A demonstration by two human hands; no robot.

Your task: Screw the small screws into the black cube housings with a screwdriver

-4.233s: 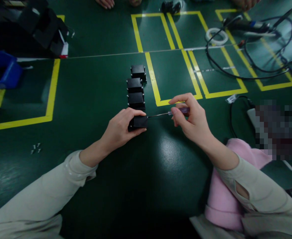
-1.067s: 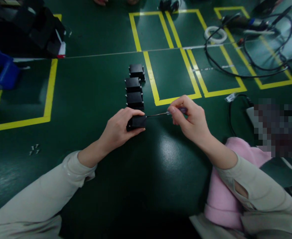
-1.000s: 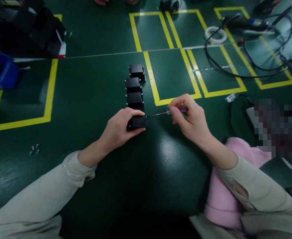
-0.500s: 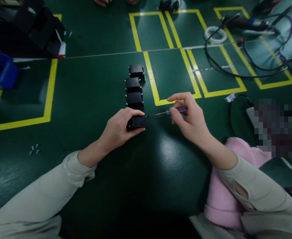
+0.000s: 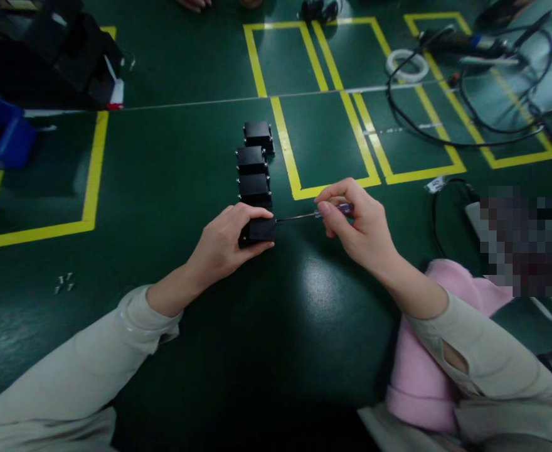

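My left hand [image 5: 226,238] is closed around a small black box [image 5: 261,231], thumb and forefinger on its two long sides, pressing it on the green table. In my right hand [image 5: 358,220] is a screwdriver [image 5: 344,208] with a clear purplish handle, pinched between thumb and fingers. Its thin shaft points left, and the tip meets the right side of the held box near a corner. Beyond my left hand, several like black boxes [image 5: 254,185] stand in a row, with small shiny screws at their sides.
Several loose screws [image 5: 64,282] lie left of my left arm. A blue bin [image 5: 3,132] and dark parts stand at the far left. Right of the boxes are yellow tape outlines, a white tape roll [image 5: 406,66] and a looped black cable [image 5: 426,137]. Another person's hand [image 5: 195,4] shows at the top.
The fingers of my right hand have shifted on the screwdriver handle, the raised forefinger curling in toward the thumb. My left hand and the box look unmoved.
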